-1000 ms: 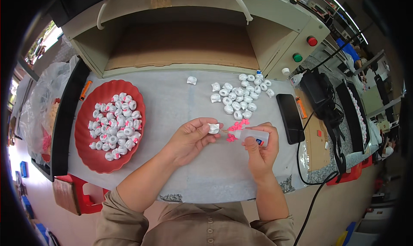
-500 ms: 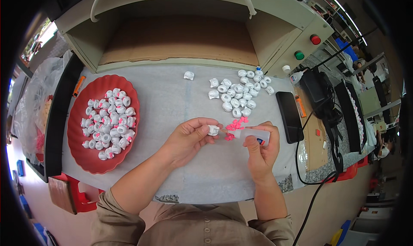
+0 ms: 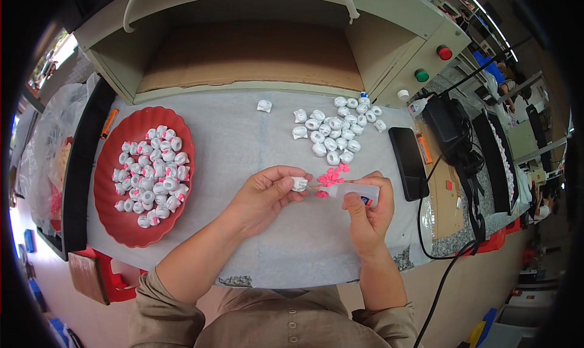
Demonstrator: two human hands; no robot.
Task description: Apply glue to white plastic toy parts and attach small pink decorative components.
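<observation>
My left hand point(image 3: 263, 196) pinches a small white plastic piece point(image 3: 298, 184) over the grey mat point(image 3: 243, 141). My right hand point(image 3: 367, 209) grips a small white glue bottle point(image 3: 356, 193), lying sideways with its tip pointed at that piece. Tiny pink parts point(image 3: 331, 177) lie on the mat just behind the bottle's tip. A loose heap of white pieces point(image 3: 334, 131) sits further back. A red plate point(image 3: 125, 220) at the left holds several white pieces, some with pink on them.
A black phone point(image 3: 408, 163) lies right of the heap. One stray white piece point(image 3: 264, 106) rests near the open beige cabinet point(image 3: 255, 50), which has a red button point(image 3: 444, 52) and a green one point(image 3: 421, 75). Black cables point(image 3: 450, 165) run along the right.
The view has shifted slightly. My hands have stayed close together, with the bottle's tip kept at the white piece.
</observation>
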